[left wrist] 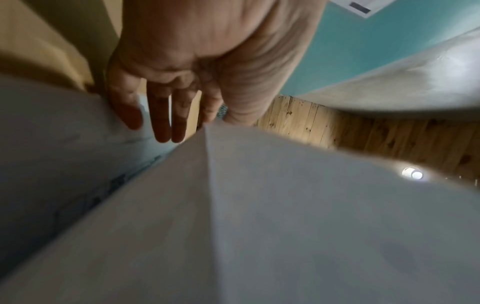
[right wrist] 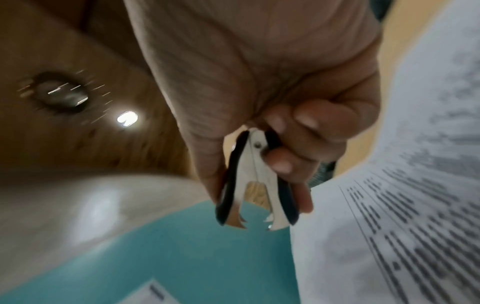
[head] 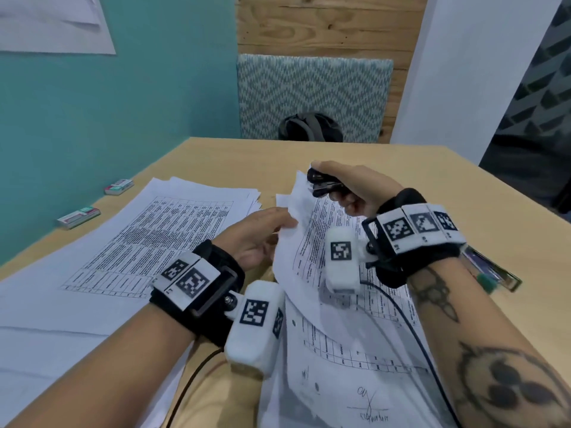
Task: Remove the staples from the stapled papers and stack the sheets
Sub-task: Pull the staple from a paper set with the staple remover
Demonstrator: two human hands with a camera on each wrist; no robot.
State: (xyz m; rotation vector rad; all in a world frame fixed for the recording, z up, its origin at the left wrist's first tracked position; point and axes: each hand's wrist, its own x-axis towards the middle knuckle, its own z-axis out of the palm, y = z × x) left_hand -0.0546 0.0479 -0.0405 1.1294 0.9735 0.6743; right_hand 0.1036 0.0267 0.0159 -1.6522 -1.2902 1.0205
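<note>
Right wrist alone showed my right hand (right wrist: 259, 102) gripping the toothed metal staple remover (right wrist: 255, 185); my left hand (head: 259, 239), seemingly pinching, lifted thin printed sheets (head: 309, 242).

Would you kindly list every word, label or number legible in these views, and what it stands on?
None can be read.
Stack of sheets: printed table, too small.
Lifted sheet: print blurred.
Bottom sheet: handwriting, illegible.
Small boxes: labels too small.
Wrist markers: square codes, no words.
Staple remover: no marking visible.
</note>
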